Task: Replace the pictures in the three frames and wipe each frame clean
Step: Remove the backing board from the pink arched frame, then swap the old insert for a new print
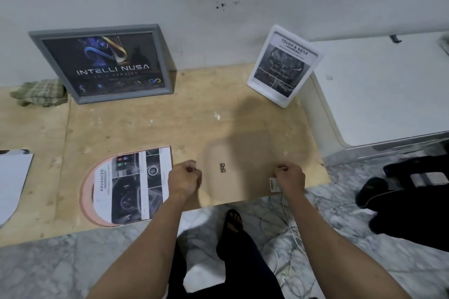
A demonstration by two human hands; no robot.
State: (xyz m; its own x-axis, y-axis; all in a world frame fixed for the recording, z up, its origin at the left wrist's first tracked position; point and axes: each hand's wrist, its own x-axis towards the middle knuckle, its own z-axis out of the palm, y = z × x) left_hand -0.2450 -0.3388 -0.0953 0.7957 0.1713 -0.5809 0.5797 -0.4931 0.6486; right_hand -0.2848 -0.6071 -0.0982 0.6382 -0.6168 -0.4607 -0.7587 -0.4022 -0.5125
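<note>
A beige arch-shaped frame (239, 150) lies face down near the front edge of the plywood board (136, 126), with a small black hanger on its back. My left hand (185, 177) has its fingers curled and pinches the frame's left edge. On the opposite edge my right hand (289, 177) pinches beside a small paper tag (274, 184). A pink arch-shaped piece with an "ADVANCED" picture (128, 187) lies flat to the left. A grey frame with a dark poster (104, 63) and a white frame with a "TOUGH & AGILE" picture (284, 65) lean on the wall.
A green checked cloth (38, 92) lies crumpled at the back left. A white sheet (12, 177) sticks in from the left edge. A white slab (379, 94) borders the board on the right. Black items (413, 192) and white cables (289, 223) lie on the marble floor.
</note>
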